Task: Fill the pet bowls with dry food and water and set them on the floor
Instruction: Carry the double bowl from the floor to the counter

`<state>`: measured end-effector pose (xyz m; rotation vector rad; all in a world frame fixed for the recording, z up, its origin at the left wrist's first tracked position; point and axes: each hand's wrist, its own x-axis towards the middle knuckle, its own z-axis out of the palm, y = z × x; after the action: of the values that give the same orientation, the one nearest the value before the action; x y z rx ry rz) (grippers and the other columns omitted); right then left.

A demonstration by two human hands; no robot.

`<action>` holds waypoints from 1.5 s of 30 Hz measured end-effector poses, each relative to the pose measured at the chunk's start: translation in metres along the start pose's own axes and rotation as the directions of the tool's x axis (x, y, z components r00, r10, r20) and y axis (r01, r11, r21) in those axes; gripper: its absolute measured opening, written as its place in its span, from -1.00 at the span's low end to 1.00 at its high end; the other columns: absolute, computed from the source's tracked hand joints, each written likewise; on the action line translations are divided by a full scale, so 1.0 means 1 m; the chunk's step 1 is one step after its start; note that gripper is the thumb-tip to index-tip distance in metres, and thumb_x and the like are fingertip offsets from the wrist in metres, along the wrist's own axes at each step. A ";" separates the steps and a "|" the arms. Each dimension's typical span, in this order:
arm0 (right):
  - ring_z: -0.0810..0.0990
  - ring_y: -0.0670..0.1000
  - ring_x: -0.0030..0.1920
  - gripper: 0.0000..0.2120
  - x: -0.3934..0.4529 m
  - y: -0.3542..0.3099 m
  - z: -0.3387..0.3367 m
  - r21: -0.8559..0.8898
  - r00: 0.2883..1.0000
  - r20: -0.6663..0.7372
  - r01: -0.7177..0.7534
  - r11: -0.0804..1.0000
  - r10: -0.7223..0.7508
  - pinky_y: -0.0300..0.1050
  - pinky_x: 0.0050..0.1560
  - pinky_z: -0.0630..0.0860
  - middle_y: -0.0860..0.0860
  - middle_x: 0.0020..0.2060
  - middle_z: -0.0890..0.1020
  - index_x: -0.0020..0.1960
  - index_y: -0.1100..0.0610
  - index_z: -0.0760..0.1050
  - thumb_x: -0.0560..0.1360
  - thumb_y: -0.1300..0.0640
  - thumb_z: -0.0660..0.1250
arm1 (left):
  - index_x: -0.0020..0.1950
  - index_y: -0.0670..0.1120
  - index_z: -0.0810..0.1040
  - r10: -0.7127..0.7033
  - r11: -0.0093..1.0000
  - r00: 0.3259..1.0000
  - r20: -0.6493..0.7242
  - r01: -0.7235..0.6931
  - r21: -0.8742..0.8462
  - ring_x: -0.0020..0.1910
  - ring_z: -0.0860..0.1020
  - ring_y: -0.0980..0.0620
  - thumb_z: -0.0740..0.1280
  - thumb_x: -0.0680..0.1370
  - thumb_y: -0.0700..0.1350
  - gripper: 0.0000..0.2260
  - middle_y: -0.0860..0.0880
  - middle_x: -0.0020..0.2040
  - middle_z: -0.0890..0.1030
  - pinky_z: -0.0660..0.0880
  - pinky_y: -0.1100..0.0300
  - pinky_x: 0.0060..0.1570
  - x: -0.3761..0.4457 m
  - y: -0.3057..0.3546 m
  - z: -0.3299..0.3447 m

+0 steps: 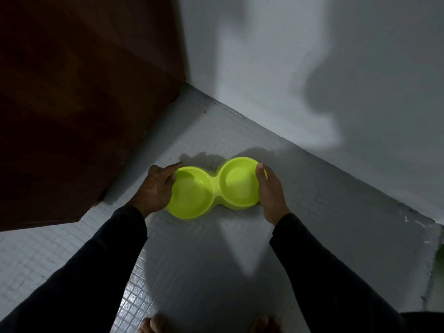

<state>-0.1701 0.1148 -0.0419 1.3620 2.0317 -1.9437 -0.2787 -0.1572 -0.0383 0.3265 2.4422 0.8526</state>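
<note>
A lime-green double pet bowl (215, 188) lies on the grey tiled floor (192, 260) near the room's corner. Both of its round wells look empty; no food shows in them, and I cannot tell about water. My left hand (156, 187) grips the bowl's left end, its forefinger stretched out along the rim. My right hand (270, 191) grips the right end, with the thumb over the rim. Both arms wear dark sleeves.
A dark brown wooden door or cabinet (79, 104) stands close on the left. A white wall (336, 68) runs behind the bowl and to the right. My bare feet (153, 324) show at the bottom edge. A green smear (439, 255) marks the right edge.
</note>
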 end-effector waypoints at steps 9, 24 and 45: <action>0.58 0.05 0.22 -0.70 -0.004 0.009 0.002 0.078 0.975 -0.216 0.067 0.995 -0.049 0.12 0.33 0.51 0.00 0.19 0.63 0.24 -0.06 0.55 0.68 -0.16 0.17 | 0.53 0.23 0.37 -0.334 0.482 0.941 0.049 0.216 -0.849 0.23 0.58 0.06 0.19 0.68 0.17 -0.61 0.16 0.35 0.55 0.61 -0.05 0.05 -0.018 0.043 0.018; 0.57 0.07 0.20 -0.78 -0.009 0.000 0.006 0.065 0.965 -0.243 0.114 0.991 -0.095 -0.04 0.20 0.50 -0.04 0.15 0.62 0.18 -0.14 0.54 0.70 -0.12 0.14 | 0.43 -0.04 0.56 -0.433 0.356 0.899 -0.062 0.107 -0.928 0.32 0.60 -0.15 0.24 0.70 0.06 -0.65 -0.08 0.31 0.65 0.47 -0.31 0.34 -0.016 0.053 0.018; 0.60 0.08 0.14 -0.68 -0.128 -0.154 -0.083 0.104 0.945 -0.326 0.076 0.992 -0.039 0.07 0.21 0.55 -0.03 0.12 0.65 0.18 -0.12 0.57 0.67 -0.22 0.12 | 0.20 0.14 0.64 -0.412 0.324 0.911 -0.005 0.142 -0.935 0.27 0.62 -0.07 0.24 0.69 0.08 -0.80 0.03 0.27 0.67 0.55 -0.14 0.25 -0.095 0.209 -0.086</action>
<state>-0.1358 0.1356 0.1714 1.7728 2.1394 -2.0025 -0.2361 -0.0760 0.1889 -0.6720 1.6690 2.0000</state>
